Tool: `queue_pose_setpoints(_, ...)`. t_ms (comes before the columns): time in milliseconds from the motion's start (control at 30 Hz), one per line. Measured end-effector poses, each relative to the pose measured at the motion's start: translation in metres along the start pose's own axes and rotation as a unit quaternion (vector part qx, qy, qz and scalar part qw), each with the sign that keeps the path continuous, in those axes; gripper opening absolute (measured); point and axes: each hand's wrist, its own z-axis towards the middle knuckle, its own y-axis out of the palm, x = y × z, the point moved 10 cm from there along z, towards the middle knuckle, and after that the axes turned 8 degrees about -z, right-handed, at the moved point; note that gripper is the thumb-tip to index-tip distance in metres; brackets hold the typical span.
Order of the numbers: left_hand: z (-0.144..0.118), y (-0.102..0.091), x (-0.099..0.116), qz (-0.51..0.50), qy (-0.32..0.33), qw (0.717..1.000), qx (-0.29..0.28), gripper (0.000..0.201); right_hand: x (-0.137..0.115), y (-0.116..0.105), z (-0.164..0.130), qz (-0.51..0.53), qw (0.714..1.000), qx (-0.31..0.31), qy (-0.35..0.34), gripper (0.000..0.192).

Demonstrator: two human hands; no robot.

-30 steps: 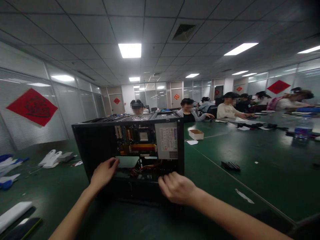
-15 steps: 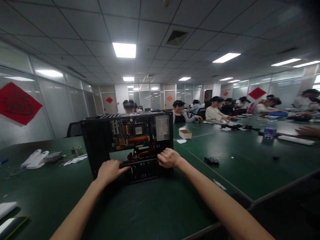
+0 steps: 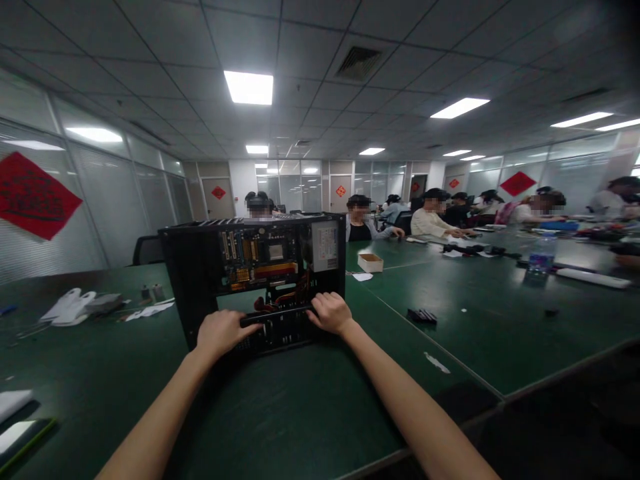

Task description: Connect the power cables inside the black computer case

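A black computer case (image 3: pixel 187 287) stands upright on the green table (image 3: pixel 280 413) in front of me, its open side facing me. Inside it show a motherboard (image 3: pixel 260 257), a power supply (image 3: pixel 326 245) at the upper right and a bundle of cables (image 3: pixel 285 298). My left hand (image 3: pixel 223 331) is closed round the case's lower front rail, thumb stretched along it. Farther right on the same rail, my right hand (image 3: pixel 331 312) is closed with its fingers over the edge. Fingertips of both hands are partly hidden by the rail.
To the left lie a white plastic bag (image 3: pixel 70 307) and a grey block (image 3: pixel 105 304); a phone (image 3: pixel 25 440) is nearer me. Rightward are a small open box (image 3: pixel 370 263), a black part (image 3: pixel 423 316) and a bottle (image 3: pixel 543 255). Several people sit farther back.
My right hand has shifted slightly left along the rail, its grip a little changed. My left hand stays on the rail. The case stands about where it was; the view has tilted slightly.
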Motion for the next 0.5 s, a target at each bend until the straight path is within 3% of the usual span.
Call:
queue_pose_setpoints(200,0.003,0.002,0.007,0.014,0.0,1.0,0.016,0.077,0.007,0.011,0.001,0.005,1.0,-0.011,0.015,0.033)
queue_pose_setpoints(500,-0.003,-0.003,0.005,0.02,-0.017,0.998,0.064,0.078,0.009,-0.003,0.005,0.023,0.989,-0.083,0.121,0.047)
